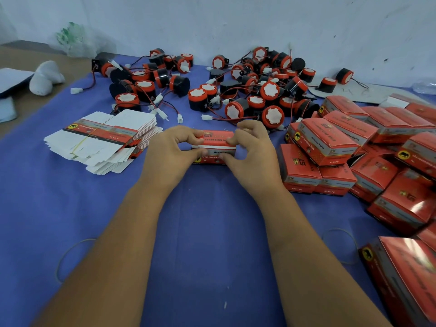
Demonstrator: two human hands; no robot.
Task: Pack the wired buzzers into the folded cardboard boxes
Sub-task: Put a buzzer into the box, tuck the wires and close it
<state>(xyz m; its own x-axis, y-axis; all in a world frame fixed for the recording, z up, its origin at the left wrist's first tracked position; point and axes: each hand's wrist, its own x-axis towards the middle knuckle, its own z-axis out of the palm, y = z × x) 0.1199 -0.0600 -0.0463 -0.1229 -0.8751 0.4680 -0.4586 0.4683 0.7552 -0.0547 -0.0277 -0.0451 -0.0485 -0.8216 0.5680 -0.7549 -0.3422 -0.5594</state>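
Both hands meet over the blue-covered bench (212, 232), the left hand (169, 149) and right hand (252, 152) each pinching an end of one red cardboard box (215, 143) between curled fingers and thumb. Beyond the hands lie the loose wired buzzers (236, 90). A banded stack of flat boxes (103, 140) sits just left of the left hand, and closed red boxes (354, 147) are piled right of the right hand.

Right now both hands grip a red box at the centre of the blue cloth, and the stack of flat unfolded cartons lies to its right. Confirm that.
Not quite. The head view shows the stack of flat cartons lying left of the red box, not right. The rest holds: the left hand and right hand both grip it on the blue cloth.
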